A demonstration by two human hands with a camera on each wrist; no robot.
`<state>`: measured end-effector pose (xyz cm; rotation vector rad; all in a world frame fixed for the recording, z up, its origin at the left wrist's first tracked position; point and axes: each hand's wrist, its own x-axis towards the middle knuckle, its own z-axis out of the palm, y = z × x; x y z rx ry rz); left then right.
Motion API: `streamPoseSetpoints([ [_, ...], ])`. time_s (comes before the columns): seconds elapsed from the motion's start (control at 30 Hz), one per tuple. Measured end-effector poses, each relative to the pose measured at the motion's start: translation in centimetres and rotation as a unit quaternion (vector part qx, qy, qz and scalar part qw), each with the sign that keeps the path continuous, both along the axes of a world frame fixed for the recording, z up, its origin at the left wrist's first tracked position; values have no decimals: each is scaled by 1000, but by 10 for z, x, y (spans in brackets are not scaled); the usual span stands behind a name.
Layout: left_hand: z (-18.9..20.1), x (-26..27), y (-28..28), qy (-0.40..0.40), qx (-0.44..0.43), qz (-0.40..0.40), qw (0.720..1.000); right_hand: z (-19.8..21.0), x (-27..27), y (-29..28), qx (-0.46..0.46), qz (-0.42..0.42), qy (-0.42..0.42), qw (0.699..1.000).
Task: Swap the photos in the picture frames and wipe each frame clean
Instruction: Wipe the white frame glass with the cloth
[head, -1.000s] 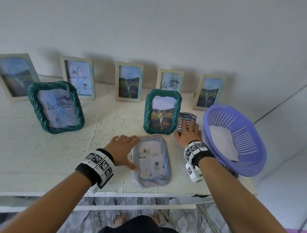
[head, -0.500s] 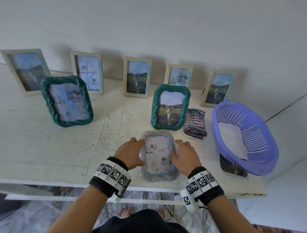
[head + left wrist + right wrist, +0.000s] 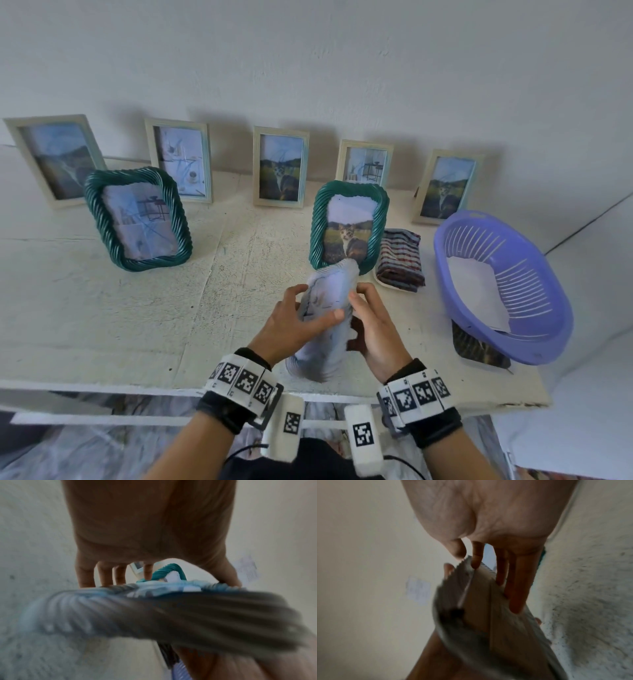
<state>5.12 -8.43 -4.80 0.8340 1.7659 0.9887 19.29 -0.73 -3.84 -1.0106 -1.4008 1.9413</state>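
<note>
1. Left hand (image 3: 291,329) gripped the pale blue-grey ribbed picture frame (image 3: 325,322), thumb across its glass.
2. Right hand (image 3: 373,332) clasped its back.
3. Frame was lifted, tilted, at 6 o'clock from the green twisted-rim cat frame (image 3: 347,224).

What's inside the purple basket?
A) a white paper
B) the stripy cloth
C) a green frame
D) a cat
A: a white paper lies inside the purple basket; the stripy cloth sits on the table beside the basket, and the green frames stand on the table too.
</note>
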Motion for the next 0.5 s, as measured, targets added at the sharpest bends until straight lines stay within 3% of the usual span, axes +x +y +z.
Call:
streamPoseSetpoints([
  [0.1, 6, 4, 3, -128, 55, 37, 990, 11, -8, -10, 87, -1, 25, 996],
  [0.23, 15, 1, 0, -269, 124, 57, 953, 26, -10, -16, 185, 47, -1, 982],
  [0.33, 26, 0, -1, -288, 154, 51, 944, 31, -12, -20, 231, 56, -40, 971],
  [0.5, 37, -4, -2, -228, 154, 61, 960, 45, -7, -17, 264, 71, -77, 959],
])
